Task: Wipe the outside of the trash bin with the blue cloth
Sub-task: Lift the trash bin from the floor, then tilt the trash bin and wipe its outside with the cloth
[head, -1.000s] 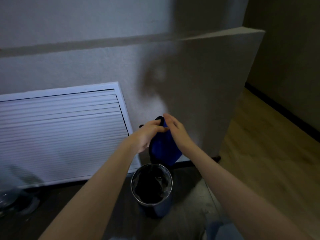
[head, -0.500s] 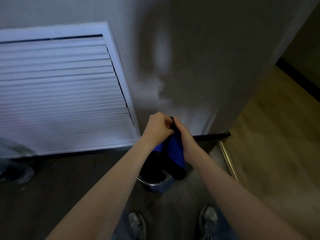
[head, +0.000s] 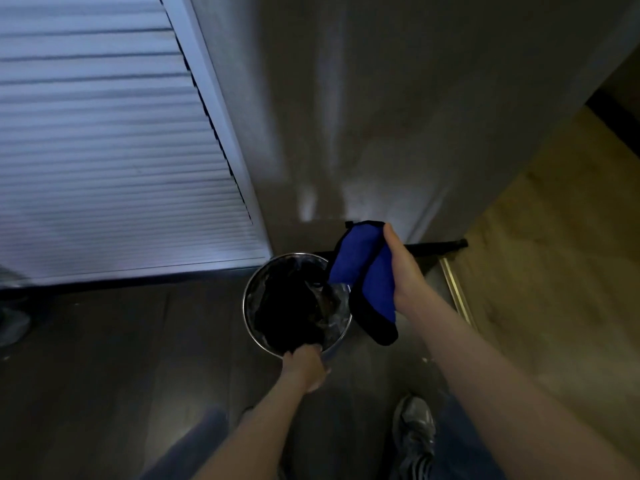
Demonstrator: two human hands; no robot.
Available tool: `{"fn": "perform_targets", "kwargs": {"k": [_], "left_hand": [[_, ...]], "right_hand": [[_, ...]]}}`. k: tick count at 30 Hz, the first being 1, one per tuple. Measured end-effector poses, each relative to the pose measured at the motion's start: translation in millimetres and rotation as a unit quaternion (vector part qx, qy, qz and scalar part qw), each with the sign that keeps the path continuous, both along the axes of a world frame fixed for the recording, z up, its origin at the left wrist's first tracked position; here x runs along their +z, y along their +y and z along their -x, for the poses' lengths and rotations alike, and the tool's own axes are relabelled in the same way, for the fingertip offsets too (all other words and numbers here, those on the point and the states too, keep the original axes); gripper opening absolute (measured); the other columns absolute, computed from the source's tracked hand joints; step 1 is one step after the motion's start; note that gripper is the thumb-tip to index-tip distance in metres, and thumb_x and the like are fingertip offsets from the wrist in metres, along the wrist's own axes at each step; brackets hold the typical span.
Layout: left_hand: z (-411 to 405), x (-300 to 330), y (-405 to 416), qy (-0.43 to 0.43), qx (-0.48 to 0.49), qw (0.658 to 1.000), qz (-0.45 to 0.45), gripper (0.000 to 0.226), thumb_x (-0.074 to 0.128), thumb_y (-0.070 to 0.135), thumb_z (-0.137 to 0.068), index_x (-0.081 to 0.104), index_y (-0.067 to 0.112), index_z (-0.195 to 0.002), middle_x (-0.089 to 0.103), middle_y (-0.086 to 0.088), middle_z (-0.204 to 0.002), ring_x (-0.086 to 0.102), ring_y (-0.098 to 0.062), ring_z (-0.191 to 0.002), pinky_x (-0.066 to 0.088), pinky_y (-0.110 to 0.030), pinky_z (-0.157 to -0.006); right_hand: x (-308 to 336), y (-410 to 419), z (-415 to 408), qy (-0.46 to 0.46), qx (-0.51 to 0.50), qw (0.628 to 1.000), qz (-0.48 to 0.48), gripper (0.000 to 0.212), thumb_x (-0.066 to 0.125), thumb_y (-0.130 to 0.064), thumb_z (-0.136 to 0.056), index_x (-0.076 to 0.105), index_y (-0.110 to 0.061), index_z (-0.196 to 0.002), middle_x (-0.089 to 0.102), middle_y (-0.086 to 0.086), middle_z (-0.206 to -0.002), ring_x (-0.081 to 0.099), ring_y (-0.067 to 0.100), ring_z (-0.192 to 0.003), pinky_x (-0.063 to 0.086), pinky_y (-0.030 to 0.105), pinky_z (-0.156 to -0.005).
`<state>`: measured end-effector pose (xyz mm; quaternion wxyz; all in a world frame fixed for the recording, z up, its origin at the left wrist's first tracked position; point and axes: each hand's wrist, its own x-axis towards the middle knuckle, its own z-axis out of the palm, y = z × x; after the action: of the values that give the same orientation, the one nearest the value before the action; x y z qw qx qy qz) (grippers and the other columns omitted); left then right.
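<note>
Head view, looking steeply down at a small round trash bin (head: 337,351) standing on dark flooring close to a pale wall. Its metal rim shines, and a black liner bag (head: 287,303) fills the inside. Most of the outer side is hidden from this angle; only a sliver shows at the near edge.

The left hand (head: 306,367) grips the near rim, fingers curled over the edge, seemingly to steady the bin. The right hand (head: 405,271) is closed around the blue cloth (head: 363,271), a bright blue cloth with dark trim, bunched and hanging just above the bin's far-right rim, not touching the outer wall.

Wiping appears about to begin. To do it well, the cloth likely needs flattening against the palm, then lowering past the rim onto the outer side, with the left hand holding firm so the light bin does not slide or tip.

A white louvred panel (head: 104,150) stands to the left, lighter wood flooring (head: 554,271) lies to the right, and a grey shoe (head: 415,431) shows below.
</note>
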<state>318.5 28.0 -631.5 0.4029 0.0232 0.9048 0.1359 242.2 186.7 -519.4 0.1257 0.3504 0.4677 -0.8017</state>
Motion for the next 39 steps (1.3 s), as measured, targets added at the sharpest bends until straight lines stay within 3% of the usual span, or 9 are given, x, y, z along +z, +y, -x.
{"fn": "perform_targets", "kwargs": {"k": [2, 5, 11, 15, 20, 27, 30, 34, 39], "left_hand": [[-7, -11, 8, 0.043, -0.015, 0.999, 0.005, 0.036, 0.046, 0.029, -0.091, 0.05, 0.012, -0.123, 0.057, -0.01, -0.129, 0.052, -0.026, -0.121, 0.038, -0.033, -0.099], [-8, -20, 14, 0.075, 0.083, 0.993, -0.04, 0.025, 0.045, 0.016, -0.09, 0.061, 0.004, -0.105, 0.065, -0.018, -0.114, 0.059, -0.032, -0.108, 0.045, -0.035, -0.085], [-4, -17, 12, 0.088, 0.094, 0.989, -0.067, 0.026, 0.043, 0.008, -0.089, 0.06, -0.004, -0.106, 0.061, -0.022, -0.115, 0.058, -0.034, -0.107, 0.042, -0.038, -0.088], [21, 1, -9, 0.136, 0.128, 0.974, -0.13, 0.019, 0.044, -0.003, -0.085, 0.061, -0.004, -0.092, 0.06, -0.022, -0.099, 0.059, -0.03, -0.098, 0.036, -0.029, -0.074], [47, 25, -51, 0.205, 0.218, 0.927, -0.224, 0.02, 0.049, -0.005, -0.085, 0.065, -0.008, -0.097, 0.065, -0.023, -0.096, 0.056, -0.026, -0.088, 0.035, -0.022, -0.069], [50, 14, -71, 0.176, 0.27, 0.907, -0.272, 0.02, 0.049, -0.003, -0.088, 0.065, -0.005, -0.099, 0.061, -0.006, -0.082, 0.052, -0.013, -0.077, 0.036, 0.0, -0.056], [66, 8, -80, 0.169, 0.292, 0.9, -0.274, 0.018, 0.05, -0.001, -0.088, 0.064, -0.007, -0.098, 0.053, -0.001, -0.069, 0.044, -0.007, -0.064, 0.035, -0.008, -0.056], [89, -6, -87, 0.17, 0.332, 0.89, -0.26, 0.023, 0.048, 0.002, -0.09, 0.063, -0.006, -0.106, 0.056, -0.011, -0.085, 0.047, -0.018, -0.081, 0.037, -0.025, -0.066], [112, -18, -91, 0.154, 0.375, 0.87, -0.281, 0.025, 0.048, 0.005, -0.091, 0.061, -0.005, -0.111, 0.059, -0.011, -0.092, 0.052, -0.019, -0.085, 0.042, -0.025, -0.072]], "right_hand": [[-5, 5, 1, -0.003, -0.003, 1.0, -0.004, 0.046, 0.053, -0.05, -0.086, 0.063, -0.014, -0.112, 0.067, 0.009, -0.109, 0.063, 0.027, -0.102, 0.05, 0.04, -0.088], [-13, 13, 1, -0.001, -0.002, 1.0, -0.005, 0.042, 0.053, -0.051, -0.086, 0.064, -0.016, -0.106, 0.069, 0.007, -0.105, 0.065, 0.024, -0.098, 0.053, 0.037, -0.078], [-16, 20, -2, -0.014, -0.008, 0.998, -0.055, 0.045, 0.053, -0.053, -0.085, 0.062, -0.017, -0.109, 0.069, 0.006, -0.103, 0.065, 0.024, -0.095, 0.053, 0.038, -0.077], [-17, 22, -5, 0.025, -0.022, 0.993, -0.117, 0.034, 0.051, -0.05, -0.087, 0.062, -0.02, -0.1, 0.068, 0.006, -0.102, 0.064, 0.024, -0.096, 0.054, 0.037, -0.078], [-19, 18, -7, 0.046, -0.01, 0.979, -0.199, 0.03, 0.044, -0.05, -0.09, 0.059, -0.026, -0.081, 0.064, 0.003, -0.088, 0.062, 0.024, -0.09, 0.048, 0.042, -0.087], [-48, 10, -11, 0.062, -0.031, 0.97, -0.235, 0.033, 0.042, -0.046, -0.092, 0.055, -0.022, -0.074, 0.057, -0.002, -0.072, 0.056, 0.015, -0.069, 0.044, 0.031, -0.068], [-66, 0, -13, 0.064, -0.021, 0.968, -0.241, 0.033, 0.041, -0.044, -0.094, 0.055, -0.022, -0.073, 0.056, -0.003, -0.071, 0.056, 0.015, -0.069, 0.042, 0.029, -0.067], [-92, -21, -5, 0.102, 0.006, 0.958, -0.27, 0.032, 0.04, -0.033, -0.096, 0.054, -0.013, -0.075, 0.056, 0.005, -0.073, 0.055, 0.019, -0.075, 0.042, 0.033, -0.073], [-122, -38, 17, 0.152, 0.048, 0.935, -0.316, 0.03, 0.043, -0.026, -0.097, 0.054, -0.024, -0.069, 0.055, -0.009, -0.064, 0.052, -0.011, -0.057, 0.04, 0.006, -0.06]]}}
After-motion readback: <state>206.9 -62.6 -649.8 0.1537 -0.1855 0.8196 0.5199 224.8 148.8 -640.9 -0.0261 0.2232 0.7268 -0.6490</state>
